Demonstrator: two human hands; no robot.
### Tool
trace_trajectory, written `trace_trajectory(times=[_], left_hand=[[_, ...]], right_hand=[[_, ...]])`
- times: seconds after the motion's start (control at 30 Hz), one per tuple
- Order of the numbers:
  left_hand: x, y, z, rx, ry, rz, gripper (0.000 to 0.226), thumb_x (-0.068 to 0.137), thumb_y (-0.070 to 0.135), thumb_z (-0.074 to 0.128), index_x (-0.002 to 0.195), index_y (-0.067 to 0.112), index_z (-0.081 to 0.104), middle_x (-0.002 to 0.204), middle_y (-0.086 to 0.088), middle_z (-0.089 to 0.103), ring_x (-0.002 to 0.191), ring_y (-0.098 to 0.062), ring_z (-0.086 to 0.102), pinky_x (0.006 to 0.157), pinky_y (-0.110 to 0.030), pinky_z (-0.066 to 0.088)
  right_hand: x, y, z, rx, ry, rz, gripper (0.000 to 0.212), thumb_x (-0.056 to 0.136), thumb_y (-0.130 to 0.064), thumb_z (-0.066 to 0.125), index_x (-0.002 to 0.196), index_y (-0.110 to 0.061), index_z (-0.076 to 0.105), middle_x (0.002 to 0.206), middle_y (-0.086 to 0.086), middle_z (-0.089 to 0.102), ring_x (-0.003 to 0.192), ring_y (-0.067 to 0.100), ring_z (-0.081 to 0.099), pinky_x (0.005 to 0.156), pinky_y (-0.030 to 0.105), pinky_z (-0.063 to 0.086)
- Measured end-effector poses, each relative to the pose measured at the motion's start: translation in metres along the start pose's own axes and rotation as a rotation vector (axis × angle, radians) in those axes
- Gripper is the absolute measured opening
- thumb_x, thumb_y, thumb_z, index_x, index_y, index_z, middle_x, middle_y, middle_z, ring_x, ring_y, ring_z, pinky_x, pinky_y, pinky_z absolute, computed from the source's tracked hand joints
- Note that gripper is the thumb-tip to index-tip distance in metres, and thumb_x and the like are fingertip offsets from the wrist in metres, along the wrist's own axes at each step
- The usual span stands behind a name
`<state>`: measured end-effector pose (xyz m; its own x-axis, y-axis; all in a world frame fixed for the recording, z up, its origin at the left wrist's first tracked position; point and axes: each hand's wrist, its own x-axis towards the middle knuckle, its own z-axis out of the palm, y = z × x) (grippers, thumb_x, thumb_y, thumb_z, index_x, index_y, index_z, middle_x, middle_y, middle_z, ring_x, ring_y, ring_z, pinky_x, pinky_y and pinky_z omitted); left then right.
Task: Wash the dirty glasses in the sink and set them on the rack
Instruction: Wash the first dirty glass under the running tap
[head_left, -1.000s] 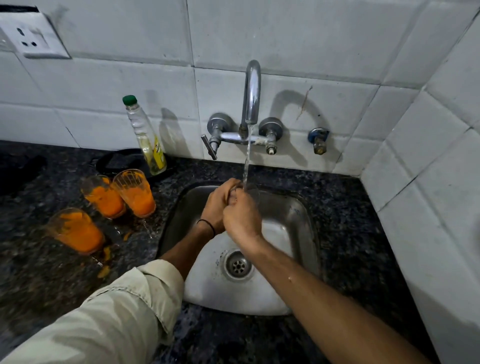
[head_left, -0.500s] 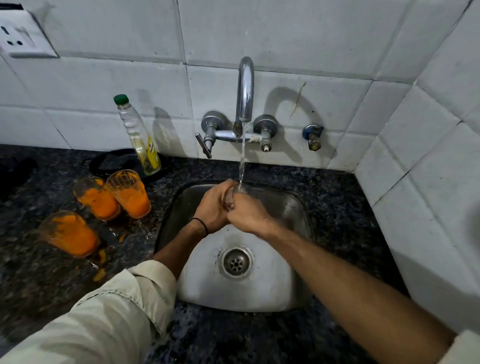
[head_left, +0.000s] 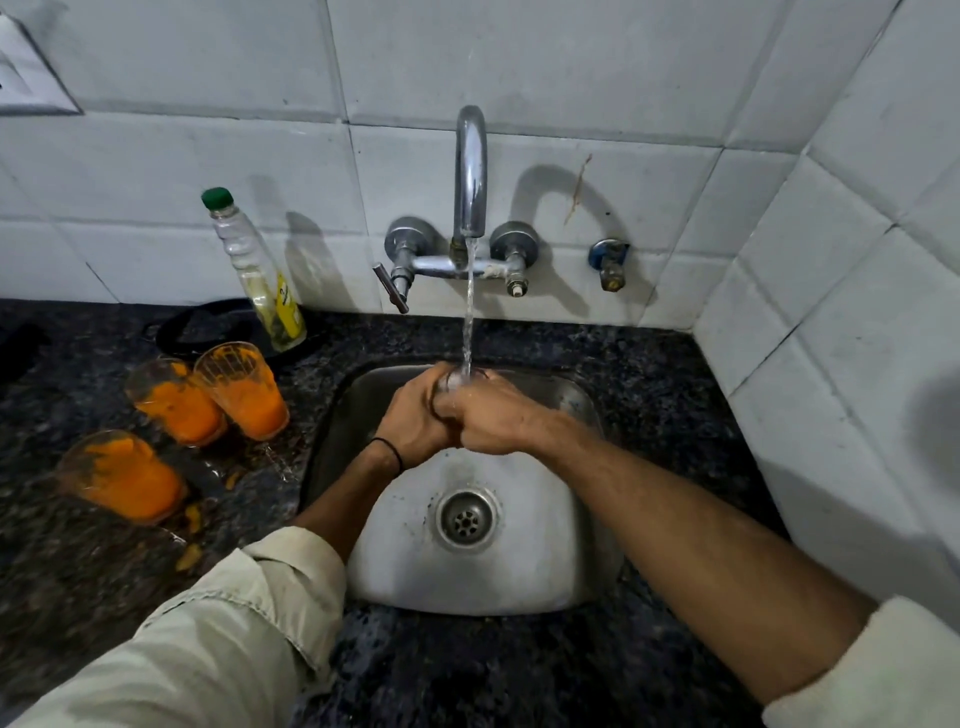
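Both hands over the sink (head_left: 519, 587), right under the tap (head_left: 470, 171). Left hand (head_left: 413, 421) and right hand (head_left: 493, 418) pressed together, each grip closed tight around one clear glass (head_left: 453, 381), only its rim peeking out between the fingers. Water (head_left: 469, 322) running straight down onto that rim. Glass held above the back half of the sink, clear of the drain (head_left: 466, 518). Over on the dark surface (head_left: 675, 374), near the sink's left edge, three dirty glasses (head_left: 241, 389) smeared orange, two side by side and touching, one apart nearer the front. Bottle (head_left: 260, 275) with a green cap upright at the back edge against the tiles.
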<state>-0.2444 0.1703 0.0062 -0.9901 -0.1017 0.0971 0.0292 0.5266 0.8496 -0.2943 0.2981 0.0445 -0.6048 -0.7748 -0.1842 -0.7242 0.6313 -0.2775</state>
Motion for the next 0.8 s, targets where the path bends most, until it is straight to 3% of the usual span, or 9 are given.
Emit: trace_trajectory(times=[0.1, 0.17, 0.27, 0.33, 0.4, 0.5, 0.6, 0.7, 0.8], left_hand=[[0.000, -0.005, 0.000, -0.041, 0.076, -0.059, 0.027, 0.075, 0.012, 0.073, 0.100, 0.015, 0.061, 0.094, 0.004, 0.069, 0.087, -0.004, 0.063, 0.079, -0.028, 0.053], [-0.001, -0.007, -0.003, -0.109, 0.082, -0.097, 0.036, 0.070, 0.022, 0.071, 0.104, 0.014, 0.062, 0.099, -0.001, 0.071, 0.093, -0.010, 0.065, 0.085, -0.036, 0.054], [-0.002, -0.007, -0.009, -0.137, 0.032, -0.073, 0.048, 0.059, 0.025, 0.076, 0.106, 0.021, 0.064, 0.102, 0.003, 0.072, 0.099, -0.015, 0.067, 0.091, -0.040, 0.055], [-0.003, -0.006, -0.010, -0.131, 0.025, -0.072, 0.053, 0.054, 0.018, 0.084, 0.103, 0.021, 0.063, 0.099, 0.002, 0.072, 0.095, -0.018, 0.068, 0.085, -0.040, 0.056], [-0.005, -0.003, -0.008, -0.105, 0.045, -0.067, 0.053, 0.053, 0.013, 0.084, 0.101, 0.020, 0.062, 0.096, 0.002, 0.071, 0.091, -0.015, 0.068, 0.080, -0.035, 0.057], [-0.008, 0.004, 0.002, -0.092, 0.132, -0.062, 0.032, 0.069, 0.014, 0.078, 0.093, 0.024, 0.061, 0.086, 0.008, 0.069, 0.081, -0.001, 0.064, 0.070, -0.016, 0.051], [-0.012, 0.011, 0.014, 0.117, 0.223, -0.027, 0.019, 0.078, 0.031, 0.065, 0.094, 0.024, 0.059, 0.085, 0.011, 0.066, 0.084, -0.007, 0.065, 0.069, -0.022, 0.051], [-0.020, 0.023, 0.029, 0.240, 0.289, -0.214, 0.030, 0.086, 0.039, 0.051, 0.110, 0.023, 0.059, 0.106, 0.001, 0.064, 0.103, -0.023, 0.060, 0.085, -0.046, 0.051], [-0.021, 0.036, 0.034, 0.213, 0.240, -0.287, 0.046, 0.078, 0.060, 0.038, 0.108, 0.029, 0.054, 0.104, 0.005, 0.062, 0.105, -0.020, 0.058, 0.090, -0.050, 0.046]], right_hand=[[0.002, -0.016, 0.014, 0.475, 0.261, 0.199, 0.021, 0.079, 0.005, 0.055, 0.088, -0.011, 0.066, 0.096, 0.008, 0.069, 0.092, 0.025, 0.065, 0.084, 0.043, 0.055], [-0.002, -0.029, 0.026, 0.649, 0.451, 0.189, 0.019, 0.070, 0.004, 0.050, 0.074, -0.013, 0.059, 0.082, 0.007, 0.065, 0.079, 0.022, 0.059, 0.068, 0.040, 0.051], [-0.017, -0.016, 0.030, 0.236, 0.604, -0.121, 0.023, 0.063, -0.001, 0.051, 0.079, -0.012, 0.062, 0.087, 0.006, 0.066, 0.088, 0.021, 0.052, 0.079, 0.035, 0.042], [-0.020, 0.011, 0.022, -0.144, 0.554, -0.311, 0.025, 0.067, -0.001, 0.058, 0.087, -0.011, 0.068, 0.092, 0.002, 0.068, 0.100, 0.022, 0.058, 0.104, 0.048, 0.037], [-0.021, 0.024, 0.011, -0.208, 0.419, -0.326, 0.031, 0.069, 0.001, 0.058, 0.092, -0.014, 0.071, 0.098, 0.001, 0.070, 0.108, 0.021, 0.060, 0.115, 0.055, 0.026], [-0.023, 0.002, 0.001, 0.229, 0.222, -0.087, 0.022, 0.081, -0.006, 0.056, 0.084, -0.022, 0.071, 0.093, 0.002, 0.071, 0.092, 0.017, 0.060, 0.104, 0.042, 0.038], [-0.016, -0.033, 0.002, 0.741, 0.242, 0.295, 0.033, 0.098, -0.033, 0.049, 0.080, -0.012, 0.068, 0.085, 0.005, 0.067, 0.078, 0.016, 0.061, 0.075, 0.036, 0.049], [-0.003, -0.049, 0.012, 0.751, 0.473, 0.558, 0.052, 0.100, -0.051, 0.043, 0.082, -0.012, 0.072, 0.077, 0.003, 0.070, 0.073, 0.017, 0.067, 0.067, 0.031, 0.049], [0.003, -0.042, 0.010, 0.590, 0.574, 0.607, 0.054, 0.099, -0.054, 0.046, 0.075, -0.012, 0.071, 0.067, 0.002, 0.064, 0.063, 0.020, 0.059, 0.062, 0.029, 0.040]])
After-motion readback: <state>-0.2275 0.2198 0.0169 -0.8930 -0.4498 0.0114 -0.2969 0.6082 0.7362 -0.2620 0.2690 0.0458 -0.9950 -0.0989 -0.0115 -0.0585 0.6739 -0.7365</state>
